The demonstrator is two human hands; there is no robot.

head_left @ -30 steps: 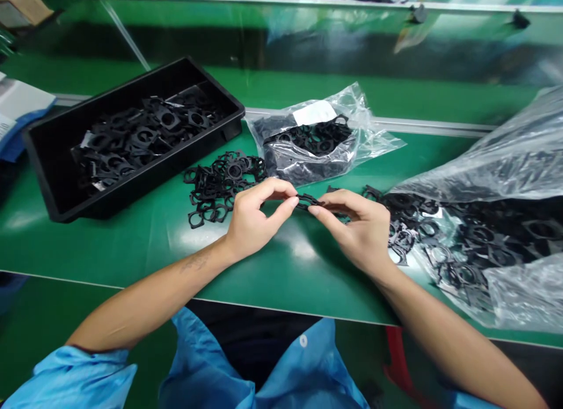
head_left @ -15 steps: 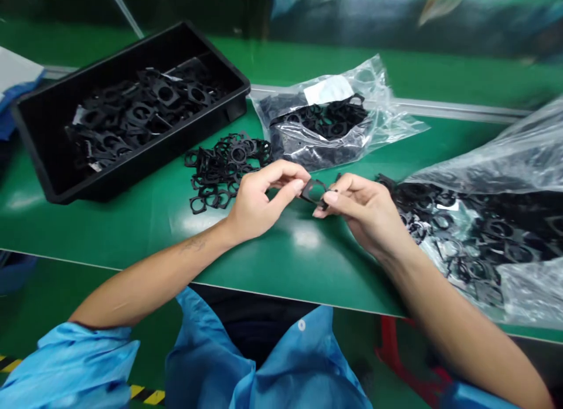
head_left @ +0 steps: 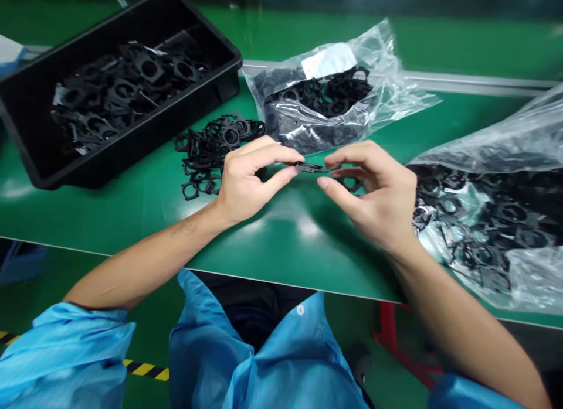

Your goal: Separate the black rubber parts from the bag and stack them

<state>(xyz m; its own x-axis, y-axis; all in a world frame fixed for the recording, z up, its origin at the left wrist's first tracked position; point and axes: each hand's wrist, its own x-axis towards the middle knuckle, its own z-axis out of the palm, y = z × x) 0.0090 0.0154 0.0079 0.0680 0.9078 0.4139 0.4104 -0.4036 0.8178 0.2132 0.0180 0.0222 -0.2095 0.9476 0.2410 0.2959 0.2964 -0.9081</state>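
Note:
Thumb and fingers of my left hand (head_left: 250, 177) pinch a thin black ring-shaped part (head_left: 309, 167), seen nearly edge-on. My right hand (head_left: 373, 192) is at the other end of it, with thumb and index finger apart above and below that end. A second black ring part (head_left: 352, 185) shows between the right thumb and the curled fingers, seemingly held there; its grip is partly hidden. Behind my left hand lies a loose pile of black ring parts (head_left: 206, 154) on the green table (head_left: 264, 245).
A black bin (head_left: 153, 113) full of similar parts stands at the left. An opened clear bag (head_left: 316, 125) of rings lies behind my hands. At the right, a larger plastic bag (head_left: 475, 151) spreads out with many rings. A red stool (head_left: 389, 333) is under the table edge.
The part in my left hand has turned from showing its ring face to edge-on. My right thumb and index finger have spread away from its end. The view has tipped slightly downward.

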